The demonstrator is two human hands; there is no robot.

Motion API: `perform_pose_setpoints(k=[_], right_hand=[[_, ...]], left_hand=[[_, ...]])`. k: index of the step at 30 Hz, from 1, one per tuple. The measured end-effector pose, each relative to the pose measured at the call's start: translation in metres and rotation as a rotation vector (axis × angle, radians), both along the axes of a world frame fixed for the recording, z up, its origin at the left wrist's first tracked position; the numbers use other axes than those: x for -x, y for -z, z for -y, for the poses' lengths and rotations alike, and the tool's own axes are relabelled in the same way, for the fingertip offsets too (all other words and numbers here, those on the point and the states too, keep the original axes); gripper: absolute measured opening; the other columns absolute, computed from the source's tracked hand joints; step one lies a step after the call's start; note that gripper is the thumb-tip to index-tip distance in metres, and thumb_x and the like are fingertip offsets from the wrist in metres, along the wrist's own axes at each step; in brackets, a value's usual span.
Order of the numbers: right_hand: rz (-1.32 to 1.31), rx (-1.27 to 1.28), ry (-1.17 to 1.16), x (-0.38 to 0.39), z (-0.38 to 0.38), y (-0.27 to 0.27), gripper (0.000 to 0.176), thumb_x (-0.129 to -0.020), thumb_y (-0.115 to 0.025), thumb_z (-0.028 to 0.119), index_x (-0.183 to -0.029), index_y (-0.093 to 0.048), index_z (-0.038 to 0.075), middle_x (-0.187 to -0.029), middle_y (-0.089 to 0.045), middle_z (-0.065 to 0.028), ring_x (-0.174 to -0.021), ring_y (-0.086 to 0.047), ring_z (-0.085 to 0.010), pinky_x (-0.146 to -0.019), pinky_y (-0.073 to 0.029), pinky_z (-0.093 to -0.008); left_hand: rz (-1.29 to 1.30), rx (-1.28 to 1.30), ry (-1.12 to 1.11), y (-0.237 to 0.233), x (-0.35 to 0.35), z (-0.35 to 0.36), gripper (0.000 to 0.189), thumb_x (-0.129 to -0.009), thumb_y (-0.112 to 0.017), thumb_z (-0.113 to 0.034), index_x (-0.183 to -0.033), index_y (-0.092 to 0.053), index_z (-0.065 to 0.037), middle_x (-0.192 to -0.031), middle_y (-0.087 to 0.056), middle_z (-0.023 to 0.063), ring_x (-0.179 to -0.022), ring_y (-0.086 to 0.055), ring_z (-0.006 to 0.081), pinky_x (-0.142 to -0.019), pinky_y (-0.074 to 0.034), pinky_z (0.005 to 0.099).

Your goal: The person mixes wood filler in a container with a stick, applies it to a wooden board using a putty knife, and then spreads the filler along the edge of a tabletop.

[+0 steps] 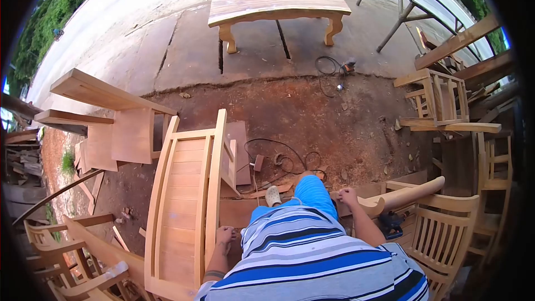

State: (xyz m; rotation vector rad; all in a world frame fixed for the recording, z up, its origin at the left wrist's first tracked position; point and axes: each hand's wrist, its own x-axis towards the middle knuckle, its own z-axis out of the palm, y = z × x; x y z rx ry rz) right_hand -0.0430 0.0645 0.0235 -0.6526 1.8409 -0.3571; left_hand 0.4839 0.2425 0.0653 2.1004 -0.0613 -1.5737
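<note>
My left hand (225,236) is beside the right edge of a long slatted wooden piece (181,206), with its fingers curled; whether it touches the wood is hard to tell. Over on the right, my right hand (349,197) hovers near the end of a curved wooden part (407,194), its fingers bent in. Nothing can be made out in either hand. Below that part, a dark power tool (391,224) rests by a slatted wooden chair (440,234).
A wooden table (278,0) stands ahead on the concrete. A corded tool (349,67) and loose black cable (290,147) lie on the ground. Wooden furniture (131,134) is at the left, chair frames (61,245) at the lower left, and a small frame (446,100) at the right.
</note>
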Motion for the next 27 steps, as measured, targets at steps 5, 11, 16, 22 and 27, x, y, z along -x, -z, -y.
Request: perform_pose_setpoints(k=[5, 11, 16, 22, 27], right_hand=[[-0.194, 0.225, -0.097, 0.029, 0.003, 0.077, 0.030, -0.078, -0.070, 0.002, -0.108, -0.066, -0.003, -0.089, -0.069, -0.0129, -0.080, -0.067, -0.0199, -0.071, -0.056, -0.0312], [0.018, -0.140, -0.013, -0.014, 0.057, 0.042, 0.030, -0.077, -0.076, 0.012, -0.105, -0.072, 0.002, -0.093, -0.073, -0.0108, -0.075, -0.069, -0.0209, -0.074, -0.055, -0.0339], [0.007, -0.049, -0.154, 0.001, 0.207, 0.098, 0.027, -0.084, -0.068, 0.012, -0.110, -0.069, 0.002, -0.086, -0.071, -0.0108, -0.068, -0.066, -0.0212, -0.065, -0.054, -0.0334], [0.132, 0.229, 0.152, 0.011, 0.572, -0.038, 0.030, -0.089, -0.061, 0.009, -0.118, -0.059, 0.000, -0.072, -0.061, -0.0032, -0.054, -0.055, -0.0086, -0.045, -0.044, -0.0215], [0.013, 0.521, 0.106, 0.047, 0.759, -0.102, 0.027, -0.093, -0.060, 0.014, -0.117, -0.060, 0.001, -0.078, -0.062, -0.0007, -0.059, -0.054, -0.0059, -0.052, -0.044, -0.0191]], left_hand=[[-0.110, -0.067, 0.123, 0.045, -0.048, 0.070, 0.014, -0.086, -0.057, -0.008, -0.073, -0.062, -0.003, -0.061, -0.056, 0.0030, -0.047, -0.054, 0.0127, -0.041, -0.044, 0.0248], [0.250, 0.011, 0.367, 0.033, -0.030, 0.291, 0.010, -0.087, -0.057, -0.009, -0.085, -0.063, -0.001, -0.066, -0.059, 0.0048, -0.054, -0.057, 0.0125, -0.044, -0.046, 0.0246], [0.160, 0.030, 0.343, 0.040, 0.002, 0.505, 0.020, -0.085, -0.061, -0.013, -0.098, -0.063, 0.002, -0.073, -0.063, 0.0082, -0.059, -0.061, 0.0144, -0.049, -0.050, 0.0266], [0.304, 0.403, 0.450, -0.057, 0.016, 0.734, 0.027, -0.085, -0.064, -0.015, -0.104, -0.065, 0.004, -0.082, -0.069, 0.0114, -0.070, -0.066, 0.0153, -0.066, -0.054, 0.0292], [0.454, 0.393, 0.533, -0.067, 0.001, 0.876, 0.027, -0.084, -0.064, -0.014, -0.105, -0.064, 0.003, -0.086, -0.068, 0.0133, -0.078, -0.067, 0.0214, -0.073, -0.054, 0.0334]])
